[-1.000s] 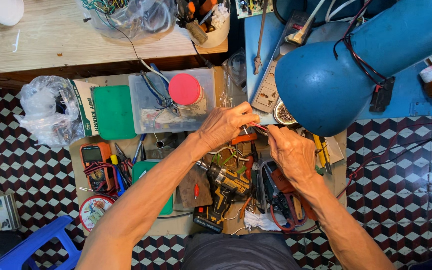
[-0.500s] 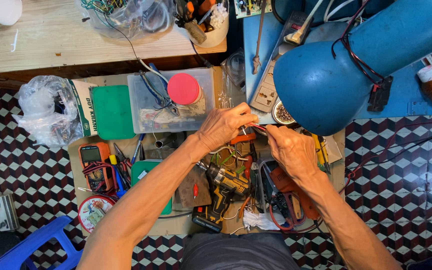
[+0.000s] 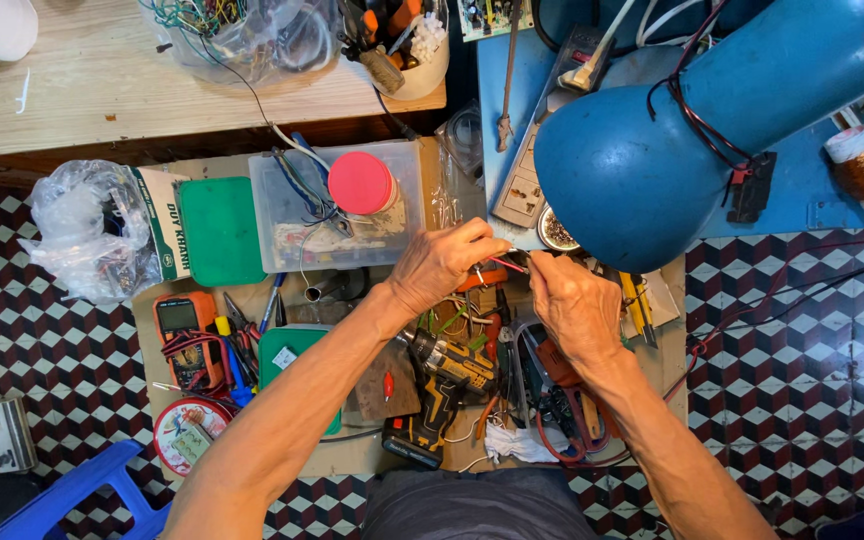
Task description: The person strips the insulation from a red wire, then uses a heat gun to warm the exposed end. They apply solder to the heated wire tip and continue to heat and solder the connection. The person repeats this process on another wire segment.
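My left hand point(image 3: 444, 265) and my right hand point(image 3: 572, 305) meet over the middle of a cluttered low work board. Between their fingertips runs a thin red wire point(image 3: 508, 264), pinched at both ends. Below the hands lie a yellow-and-black cordless drill point(image 3: 444, 390), several loose wires and small tools. A big blue lamp shade point(image 3: 672, 150) hangs just right of and above the hands.
A clear plastic box point(image 3: 292, 215) with a red-lidded jar point(image 3: 360, 183) sits at upper left, beside a green case point(image 3: 220, 230). An orange multimeter point(image 3: 184, 335) and pliers lie at left. A plastic bag point(image 3: 82, 230), a blue stool point(image 3: 82, 495) and checkered floor surround the board.
Both hands stay at the same spot on the wire, with only slight finger movement. Nothing else has shifted.
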